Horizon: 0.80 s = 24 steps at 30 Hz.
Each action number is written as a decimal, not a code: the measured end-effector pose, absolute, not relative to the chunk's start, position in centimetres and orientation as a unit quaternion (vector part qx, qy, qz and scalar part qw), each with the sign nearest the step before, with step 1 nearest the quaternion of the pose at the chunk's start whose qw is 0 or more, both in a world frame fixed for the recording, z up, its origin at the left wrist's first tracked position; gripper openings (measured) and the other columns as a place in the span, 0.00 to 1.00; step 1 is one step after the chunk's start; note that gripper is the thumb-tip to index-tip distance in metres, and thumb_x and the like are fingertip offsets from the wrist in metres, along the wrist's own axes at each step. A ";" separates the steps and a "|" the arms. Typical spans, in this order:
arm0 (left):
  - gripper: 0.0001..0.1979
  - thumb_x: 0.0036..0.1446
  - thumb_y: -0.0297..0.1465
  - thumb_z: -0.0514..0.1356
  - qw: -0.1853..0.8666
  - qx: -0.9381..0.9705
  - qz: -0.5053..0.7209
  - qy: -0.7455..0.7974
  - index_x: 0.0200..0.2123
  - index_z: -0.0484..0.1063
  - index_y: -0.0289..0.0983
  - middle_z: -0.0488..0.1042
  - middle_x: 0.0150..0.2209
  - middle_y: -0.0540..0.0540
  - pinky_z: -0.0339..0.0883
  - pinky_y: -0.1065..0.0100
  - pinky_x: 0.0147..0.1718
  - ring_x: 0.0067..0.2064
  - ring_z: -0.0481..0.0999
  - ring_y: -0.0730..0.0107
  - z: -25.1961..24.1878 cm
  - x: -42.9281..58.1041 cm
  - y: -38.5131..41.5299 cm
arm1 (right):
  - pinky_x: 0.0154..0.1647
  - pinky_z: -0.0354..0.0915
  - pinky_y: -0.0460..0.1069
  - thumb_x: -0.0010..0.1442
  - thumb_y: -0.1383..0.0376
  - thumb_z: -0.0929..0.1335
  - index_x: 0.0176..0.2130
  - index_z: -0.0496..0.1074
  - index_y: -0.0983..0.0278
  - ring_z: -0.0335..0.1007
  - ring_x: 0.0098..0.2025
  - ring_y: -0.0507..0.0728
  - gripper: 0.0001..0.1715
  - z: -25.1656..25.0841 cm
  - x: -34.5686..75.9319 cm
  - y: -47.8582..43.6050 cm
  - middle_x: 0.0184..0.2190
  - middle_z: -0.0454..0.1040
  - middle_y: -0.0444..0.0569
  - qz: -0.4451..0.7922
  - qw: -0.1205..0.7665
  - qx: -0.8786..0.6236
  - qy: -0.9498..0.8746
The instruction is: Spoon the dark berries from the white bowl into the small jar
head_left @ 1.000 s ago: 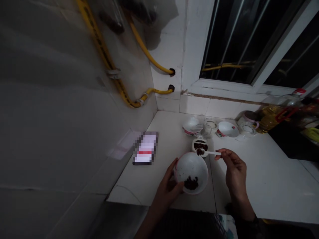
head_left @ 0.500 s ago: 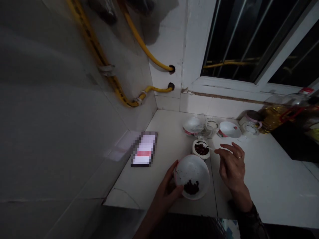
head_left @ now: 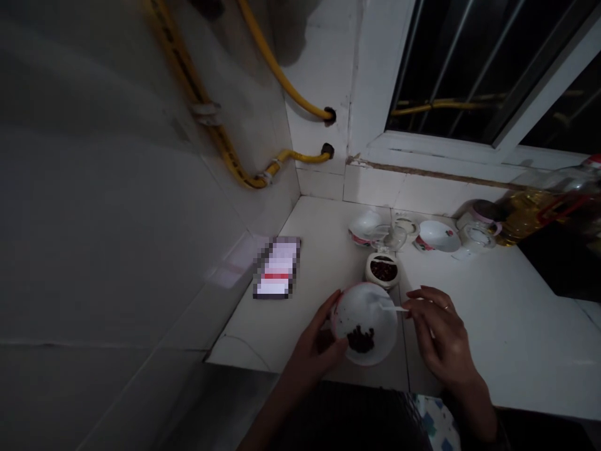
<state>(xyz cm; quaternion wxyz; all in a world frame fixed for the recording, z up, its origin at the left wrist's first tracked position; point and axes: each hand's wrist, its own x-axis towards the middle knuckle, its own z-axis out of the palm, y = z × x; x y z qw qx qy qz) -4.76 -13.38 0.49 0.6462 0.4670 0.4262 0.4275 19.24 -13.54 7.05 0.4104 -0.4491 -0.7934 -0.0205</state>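
My left hand grips the left side of a white bowl, its thumb over the near rim. A small heap of dark, crumbly bits lies in the bowl, with a few specks on its inner wall. Between the fingertips of my right hand is a small white spoon, its tip over the bowl's right half. I cannot make out whether the spoon carries anything. Just behind the bowl stands a white jar, open, with dark reddish contents.
At the back are a floral bowl, a clear open lid, another floral bowl, a glass jar and an oil bottle. A lit phone lies left. Yellow pipes run along the wall.
My right hand has moved the spoon from the open jar toward me, over the white bowl. My left hand still holds the bowl. The camera view has shifted slightly.
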 end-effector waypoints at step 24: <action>0.39 0.48 0.31 0.63 0.554 0.536 0.401 0.496 0.65 0.59 0.43 0.74 0.48 0.44 0.76 0.71 0.34 0.36 0.78 0.70 2.2 -4.4 -14.5 | 0.33 0.67 0.51 0.52 0.51 0.72 0.31 0.78 0.62 0.71 0.26 0.58 0.16 3.8 15.1 -14.9 0.19 0.75 0.45 0.430 0.563 -0.576 -0.408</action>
